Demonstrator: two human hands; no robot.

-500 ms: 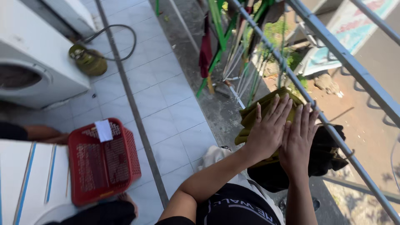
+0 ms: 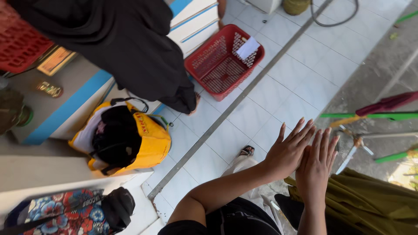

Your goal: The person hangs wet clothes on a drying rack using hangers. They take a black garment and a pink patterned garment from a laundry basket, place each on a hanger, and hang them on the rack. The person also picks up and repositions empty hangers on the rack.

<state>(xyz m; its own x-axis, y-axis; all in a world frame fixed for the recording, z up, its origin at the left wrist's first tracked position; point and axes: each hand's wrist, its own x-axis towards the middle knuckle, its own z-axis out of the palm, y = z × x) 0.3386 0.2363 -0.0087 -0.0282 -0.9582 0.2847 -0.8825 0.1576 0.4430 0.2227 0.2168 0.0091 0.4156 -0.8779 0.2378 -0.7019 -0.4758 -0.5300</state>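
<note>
- A floral bag (image 2: 65,213) is lying at the bottom left, cut off by the frame edge, with a dark bundle beside it that is hard to identify.
- One yellow bag (image 2: 148,139) is sitting open on the white ledge, dark cloth filling its mouth and hiding its contents.
- Another person in a black garment (image 2: 126,43) is standing at the top left; only the robe and one foot are showing.
- One red basket (image 2: 224,61) is resting on the white tiled floor (image 2: 300,82), a single white paper tag lying on its rim; a second red crate is peeking in at the top left corner, mostly cropped.
- The left hand (image 2: 289,150) is stretching out flat, fingers spread and released, grasping nothing.
- The right hand (image 2: 317,167) is lying just beside it, likewise flat and unclenched, its fingertips clear of the cloth.
- One olive-green cloth (image 2: 370,200) is hanging below and right of both hands, its lower part cut off; whether the wrists are touching it cannot be told.
</note>
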